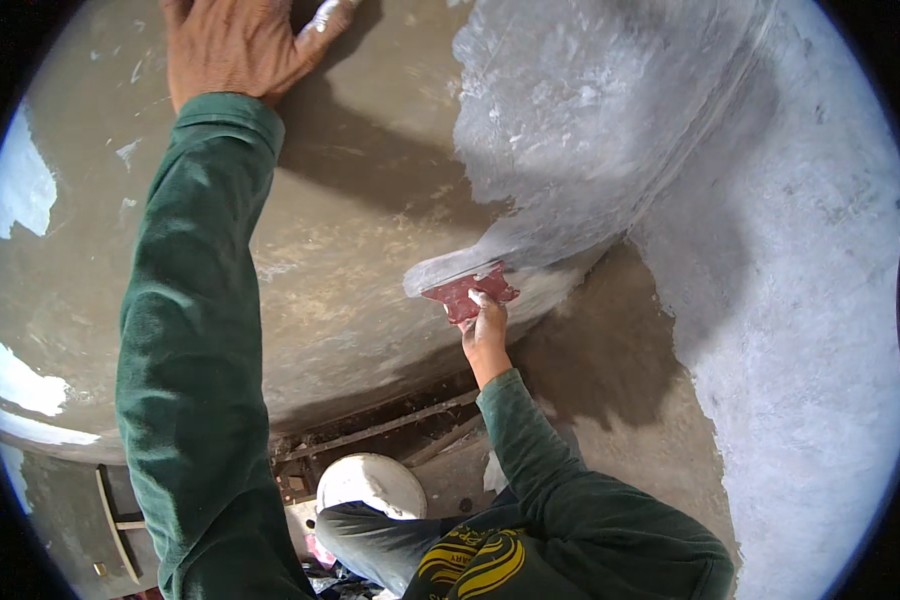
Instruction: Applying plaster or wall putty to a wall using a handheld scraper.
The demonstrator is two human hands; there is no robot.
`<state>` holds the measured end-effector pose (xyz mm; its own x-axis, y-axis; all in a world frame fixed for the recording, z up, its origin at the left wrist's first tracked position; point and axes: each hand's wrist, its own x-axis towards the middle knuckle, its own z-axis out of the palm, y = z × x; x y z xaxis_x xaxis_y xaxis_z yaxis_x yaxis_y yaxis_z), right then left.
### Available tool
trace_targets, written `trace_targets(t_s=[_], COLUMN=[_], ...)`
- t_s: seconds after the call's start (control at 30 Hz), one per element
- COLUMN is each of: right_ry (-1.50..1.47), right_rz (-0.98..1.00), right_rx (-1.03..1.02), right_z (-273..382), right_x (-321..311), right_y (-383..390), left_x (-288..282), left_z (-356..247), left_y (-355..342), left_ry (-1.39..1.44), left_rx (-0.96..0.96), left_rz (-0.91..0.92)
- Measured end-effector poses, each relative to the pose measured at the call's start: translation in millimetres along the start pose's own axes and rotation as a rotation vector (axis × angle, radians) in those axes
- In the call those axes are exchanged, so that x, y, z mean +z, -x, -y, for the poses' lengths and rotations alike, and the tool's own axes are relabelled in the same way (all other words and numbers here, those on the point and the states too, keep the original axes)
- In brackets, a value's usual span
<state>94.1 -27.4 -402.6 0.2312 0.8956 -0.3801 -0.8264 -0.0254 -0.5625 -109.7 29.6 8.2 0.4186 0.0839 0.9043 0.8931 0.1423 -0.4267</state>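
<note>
My left hand (238, 48) rests with fingers stretched against the brown plastered wall (360, 215), high at the upper left. White smears cover its thumb. Lower, near the middle, my right hand (484, 338) grips a dark red putty spreader (460, 296) with the thumb on its face. The blade's far edge presses on the wall, along the lower end of a wet grey-white coat of putty (570, 120). This coat spreads up and right from the blade; bare brown surface lies to its left.
At right, a second wall meets this one in a corner, partly coated with pale putty (800, 400). Below are a round white bucket (375, 482) by my leg, wooden strips (380, 428) along the wall's foot, and white patches (20, 180) at far left.
</note>
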Motion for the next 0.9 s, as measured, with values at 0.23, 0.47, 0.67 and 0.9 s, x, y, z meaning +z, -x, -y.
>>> trace_targets(t_s=[0.23, 0.47, 0.67, 0.9], right_ry=[0.134, 0.235, 0.441, 0.834], right_rz=[0.061, 0.184, 0.143, 0.355], right_rx=[-0.189, -0.343, -0.451, -0.944], right_z=[64.0, 120.8, 181.1, 249.3], right_x=[41.6, 115.2, 191.3, 195.1], right_y=[-0.1, 33.5, 75.8, 127.1], left_x=[-8.2, -12.3, -11.5, -10.6], left_z=[-0.9, 5.7, -0.3, 5.5], left_y=[-4.7, -3.1, -5.7, -2.9], left_ry=[0.140, 0.207, 0.176, 0.141], left_rx=[-0.056, -0.050, -0.053, -0.037], left_rz=[0.056, 0.051, 0.075, 0.108])
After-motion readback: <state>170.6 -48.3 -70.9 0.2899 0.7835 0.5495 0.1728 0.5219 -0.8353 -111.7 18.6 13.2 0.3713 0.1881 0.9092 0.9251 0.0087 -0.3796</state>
